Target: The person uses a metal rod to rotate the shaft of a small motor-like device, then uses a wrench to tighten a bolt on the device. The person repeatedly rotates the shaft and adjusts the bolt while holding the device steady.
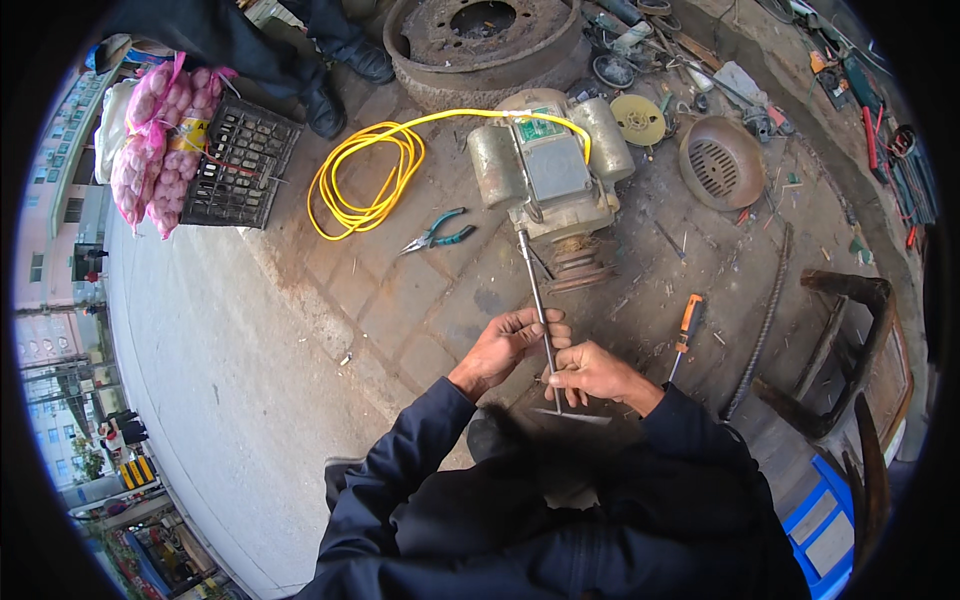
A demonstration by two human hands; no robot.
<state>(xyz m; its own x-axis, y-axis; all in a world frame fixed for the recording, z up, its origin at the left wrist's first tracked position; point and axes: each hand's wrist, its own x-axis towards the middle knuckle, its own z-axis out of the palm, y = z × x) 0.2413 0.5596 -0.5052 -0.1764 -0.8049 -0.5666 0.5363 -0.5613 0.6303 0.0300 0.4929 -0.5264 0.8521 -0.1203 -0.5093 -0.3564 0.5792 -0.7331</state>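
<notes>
A long metal T-handle socket wrench (534, 278) runs from my hands up to the near side of an electric motor (556, 170). The socket end meets the motor's lower left edge; whether it sits on a fastener I cannot tell. My left hand (505, 345) is closed round the shaft at its middle. Lower down, my right hand (595, 375) grips the shaft just above the crossbar. The motor has two grey cylinders on its sides and a rusty pulley (578, 265) facing me. A yellow cable (375, 190) runs from it into a loose coil at left.
Needle-nose pliers (436, 234) and an orange-handled screwdriver (688, 325) lie on the paving. A rusty wheel rim (470, 65) stands beyond the motor, a slotted metal cover (722, 165) at right. A black crate (240, 165) with pink net bags and another person's legs (330, 50) are upper left.
</notes>
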